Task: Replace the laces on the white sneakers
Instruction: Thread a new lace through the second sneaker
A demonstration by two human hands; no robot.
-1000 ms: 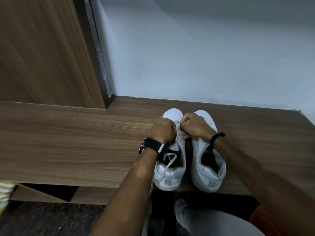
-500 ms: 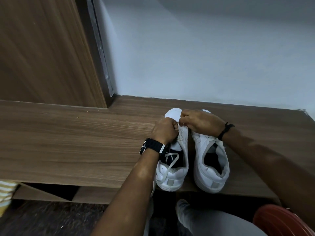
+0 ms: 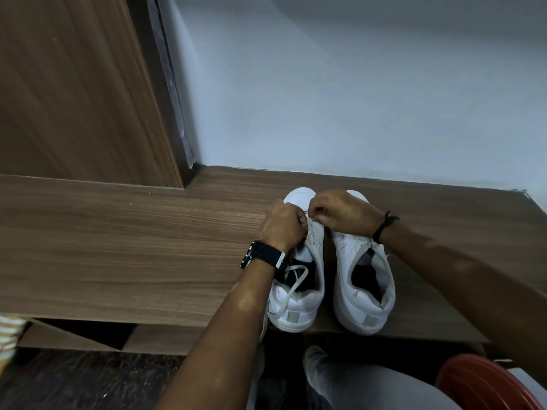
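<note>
Two white sneakers stand side by side on the wooden desk (image 3: 118, 247), heels toward me. Over the front eyelets of the left sneaker (image 3: 299, 303), my left hand (image 3: 281, 224) is curled into a fist that hides what its fingers hold. My right hand (image 3: 340, 213) reaches across from the right sneaker (image 3: 364, 294) and pinches a thin piece of white lace (image 3: 291, 287) near the left sneaker's toe. A loose end of the lace trails back over the left sneaker's opening and down its heel. The right sneaker shows no lace.
A wooden cabinet side (image 3: 74, 84) rises at the back left and a pale wall (image 3: 355, 84) stands behind the desk. A red round object (image 3: 485, 383) sits at the bottom right beside my grey trouser leg (image 3: 355, 386). An open shelf lies under the desk edge.
My right hand has shifted left and further toward the left sneaker's toe. The right sneaker's opening is more exposed. The camera has tilted slightly, bringing the red object into view.
</note>
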